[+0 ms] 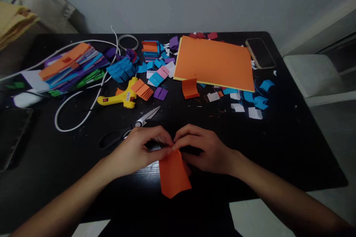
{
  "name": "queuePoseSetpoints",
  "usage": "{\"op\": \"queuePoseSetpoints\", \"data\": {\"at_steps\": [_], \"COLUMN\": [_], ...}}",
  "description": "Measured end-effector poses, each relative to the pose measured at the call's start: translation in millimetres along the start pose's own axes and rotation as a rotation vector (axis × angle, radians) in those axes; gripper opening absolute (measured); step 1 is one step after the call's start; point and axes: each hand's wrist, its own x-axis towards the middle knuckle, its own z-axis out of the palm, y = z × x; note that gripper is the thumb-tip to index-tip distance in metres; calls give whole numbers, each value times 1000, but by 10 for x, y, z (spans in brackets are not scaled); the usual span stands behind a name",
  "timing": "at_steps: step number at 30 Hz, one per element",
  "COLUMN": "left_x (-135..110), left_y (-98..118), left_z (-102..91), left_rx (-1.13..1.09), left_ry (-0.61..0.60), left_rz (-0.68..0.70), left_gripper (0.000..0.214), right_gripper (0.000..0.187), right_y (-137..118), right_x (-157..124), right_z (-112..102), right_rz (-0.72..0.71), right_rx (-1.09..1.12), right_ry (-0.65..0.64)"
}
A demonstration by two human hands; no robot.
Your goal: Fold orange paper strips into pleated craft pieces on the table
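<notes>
Both hands meet over the near middle of a black table [292,144]. My left hand [139,150] and my right hand [201,148] pinch the top edge of a small folded orange paper piece [174,174], fingertips touching each other. The paper hangs down toward me from the pinch, lying on the table. Black-handled scissors [130,129] lie just beyond my left hand, blades pointing to the upper right.
A large orange sheet [214,63] lies at the back, a phone [260,52] beside it. A yellow glue gun [122,98] with its white cord [80,118], stacks of coloured paper strips [72,68] and several folded blue, purple, white scraps are scattered about. A white chair [311,74] stands at the right.
</notes>
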Motion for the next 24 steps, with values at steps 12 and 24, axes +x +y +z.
{"op": "queuePoseSetpoints", "data": {"at_steps": [12,24], "left_x": [15,17], "left_y": [-3,28], "left_z": [-32,-39], "left_rx": [-261,-255], "left_ry": [-131,-122], "left_rz": [-174,-199], "left_gripper": [8,1], "right_gripper": [17,17], "right_y": [31,-8], "right_x": [-16,-2], "right_z": [28,44], "right_rz": [7,129], "right_rx": [45,126], "right_ry": [8,47]}}
